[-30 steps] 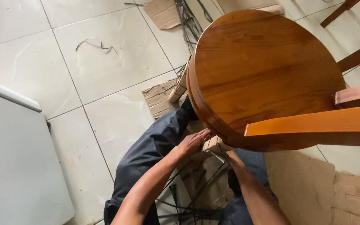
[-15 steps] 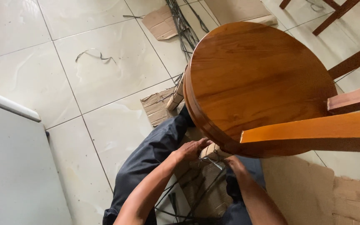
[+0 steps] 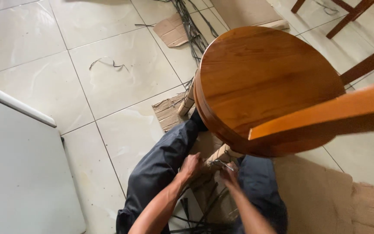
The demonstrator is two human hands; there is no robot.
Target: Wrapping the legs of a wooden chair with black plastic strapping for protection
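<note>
Head view: down on a round wooden stool, one cardboard-wrapped leg under its near rim, between the knees. Wrapping on that leg not yet off, as is that on the far leg; cut black straps and torn cardboard already strewn over the tiles. Left hand curled against the wrapped leg, touching it. Right hand blurred, fingers bent near a thin strap; grip impossible to tell.

torn brown cardboard wrapping on floor tiles; flattened piece — farther off
</note>
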